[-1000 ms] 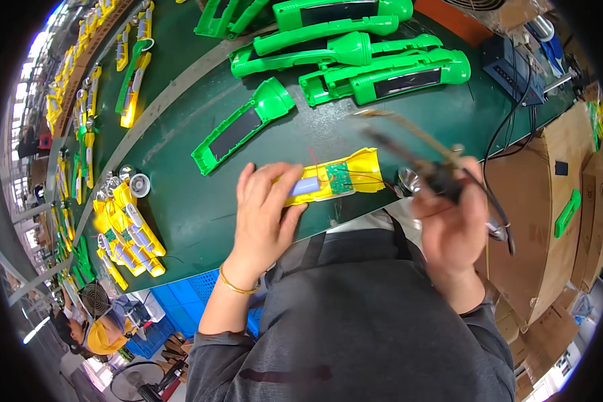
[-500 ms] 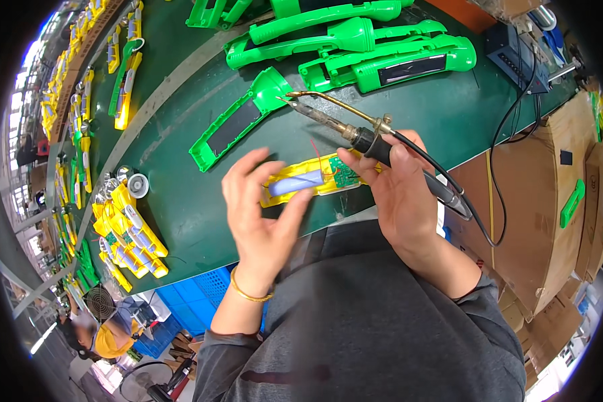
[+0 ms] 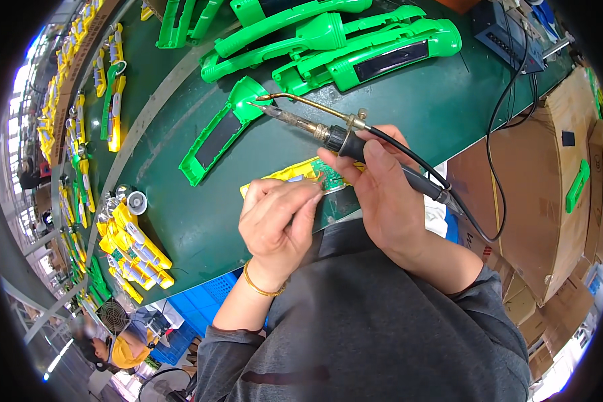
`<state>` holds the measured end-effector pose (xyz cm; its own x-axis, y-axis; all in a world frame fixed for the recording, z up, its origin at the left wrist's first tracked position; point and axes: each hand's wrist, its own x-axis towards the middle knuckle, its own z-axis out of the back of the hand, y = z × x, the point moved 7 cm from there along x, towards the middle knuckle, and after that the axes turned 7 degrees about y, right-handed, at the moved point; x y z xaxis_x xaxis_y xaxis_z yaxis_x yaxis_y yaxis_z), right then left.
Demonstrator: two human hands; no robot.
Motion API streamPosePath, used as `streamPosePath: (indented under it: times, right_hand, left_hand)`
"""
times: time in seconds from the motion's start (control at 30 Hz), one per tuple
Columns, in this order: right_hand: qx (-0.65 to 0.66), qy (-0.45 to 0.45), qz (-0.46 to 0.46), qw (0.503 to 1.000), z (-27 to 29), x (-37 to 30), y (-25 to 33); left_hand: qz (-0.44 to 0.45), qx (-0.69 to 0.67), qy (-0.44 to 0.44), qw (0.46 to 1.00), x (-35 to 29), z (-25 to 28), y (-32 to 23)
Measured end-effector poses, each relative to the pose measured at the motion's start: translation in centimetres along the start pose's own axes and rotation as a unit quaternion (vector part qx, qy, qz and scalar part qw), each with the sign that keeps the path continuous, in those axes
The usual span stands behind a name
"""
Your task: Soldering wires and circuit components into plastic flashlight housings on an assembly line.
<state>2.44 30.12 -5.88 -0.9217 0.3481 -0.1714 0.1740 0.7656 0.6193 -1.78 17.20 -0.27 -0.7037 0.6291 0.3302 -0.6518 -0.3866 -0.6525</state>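
My right hand point(image 3: 396, 194) grips a soldering iron point(image 3: 347, 142) with a thin brass tube clamped along it. Its tip points left, over the near end of a green plastic shell half point(image 3: 216, 144). Beneath lies a yellow housing point(image 3: 289, 173) holding a green circuit board point(image 3: 329, 175) and a blue-lilac cylindrical cell, mostly hidden by my left hand point(image 3: 278, 218). The left fingertips are pinched together beside the board, close to its thin reddish wires; what they hold is too small to make out. The right fingertips hover by the board's right end.
Several green shells point(image 3: 395, 60) are piled at the back of the green table point(image 3: 181, 234). Yellow housings with cells point(image 3: 135, 248) lie in a heap at left. A blue power unit point(image 3: 506, 37) stands at back right, beside the iron's black cable. Cardboard boxes point(image 3: 516, 194) are on the right.
My left hand has gone from spread fingers to a pinch and moved right, to the board's wires. The red wire that stuck up no longer does. The view has shifted slightly.
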Motion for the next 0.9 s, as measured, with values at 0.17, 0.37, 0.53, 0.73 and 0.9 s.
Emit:
streamPosePath:
  times: [0.17, 0.37, 0.53, 0.73, 0.9]
  right_hand:
    - [0.004, 0.007, -0.004, 1.0, -0.2, -0.5, 0.9]
    - [-0.135, 0.014, 0.073, 0.988, 1.4, -3.0, 6.9]
    - [-0.245, -0.004, 0.027, 0.969, 3.5, -4.4, 7.6]
    - [-0.458, 0.023, 0.006, 0.889, 4.2, -5.2, 7.1]
    - [-0.532, 0.061, -0.012, 0.844, 2.5, -4.7, 7.5]
  left_hand:
    - [-0.019, 0.035, 0.023, 0.999, 0.5, -0.7, -0.4]
    - [0.031, 0.014, 0.021, 0.999, 0.2, -0.8, 0.0]
    - [0.1, 0.031, 0.067, 0.992, 0.4, -0.9, 0.7]
    - [0.124, 0.004, 0.097, 0.988, 0.7, -0.9, 1.2]
    - [0.158, -0.024, 0.085, 0.983, 0.6, -1.0, 1.4]
